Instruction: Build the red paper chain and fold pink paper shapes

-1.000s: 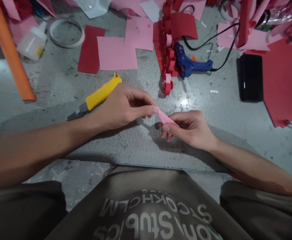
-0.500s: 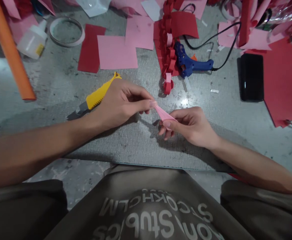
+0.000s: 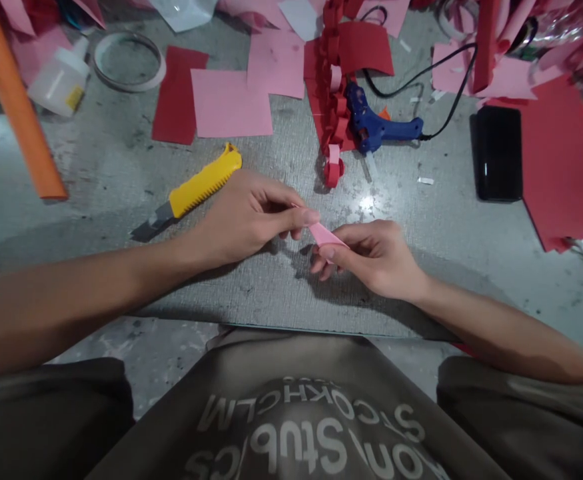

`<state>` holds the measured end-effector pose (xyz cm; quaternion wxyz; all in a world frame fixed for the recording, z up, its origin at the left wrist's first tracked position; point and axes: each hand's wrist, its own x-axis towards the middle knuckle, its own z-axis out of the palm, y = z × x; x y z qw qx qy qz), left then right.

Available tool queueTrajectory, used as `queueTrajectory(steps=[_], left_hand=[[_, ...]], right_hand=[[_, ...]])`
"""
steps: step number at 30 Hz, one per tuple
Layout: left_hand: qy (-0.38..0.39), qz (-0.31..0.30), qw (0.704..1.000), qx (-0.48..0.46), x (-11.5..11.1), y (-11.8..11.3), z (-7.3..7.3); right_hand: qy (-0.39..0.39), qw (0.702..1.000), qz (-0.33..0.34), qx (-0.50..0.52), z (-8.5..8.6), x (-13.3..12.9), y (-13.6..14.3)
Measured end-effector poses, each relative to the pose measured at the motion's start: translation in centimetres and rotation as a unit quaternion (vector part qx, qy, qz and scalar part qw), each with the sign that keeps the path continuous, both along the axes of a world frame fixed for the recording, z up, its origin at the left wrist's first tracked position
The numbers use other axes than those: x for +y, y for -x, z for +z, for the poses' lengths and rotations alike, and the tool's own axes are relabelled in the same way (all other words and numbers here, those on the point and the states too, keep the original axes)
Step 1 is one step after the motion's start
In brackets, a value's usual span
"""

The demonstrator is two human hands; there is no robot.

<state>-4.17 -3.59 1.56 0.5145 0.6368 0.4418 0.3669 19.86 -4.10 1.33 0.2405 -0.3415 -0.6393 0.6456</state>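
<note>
Surface [image 3: 271,300]: grey. Left hand [image 3: 256,220] and right hand [image 3: 374,260]: each grip narrow, pinching opposite ends of pink paper strip [image 3: 325,235], held near surface's near edge. Long axis diagonal: tapered end toward far-left corner, wider end near-right. Vs half a second ago: hands closer, less strip exposed.

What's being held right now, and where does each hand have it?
A pink paper piece: the left hand pinches its narrower end, the right hand its wider end, each with thumb and fingers.
</note>
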Motion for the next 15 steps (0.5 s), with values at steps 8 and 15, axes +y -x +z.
queueTrajectory(steps=[8,15], left_hand=[[-0.009,0.03,0.999,-0.042,0.23,0.24,-0.55],[-0.028,0.028,0.999,-0.018,0.28,0.4,-0.32]], right_hand=[[0.005,1.0,0.003,0.015,-0.35,-0.13,-0.18],[-0.023,0.999,0.022,-0.006,0.0,-0.06,-0.2]])
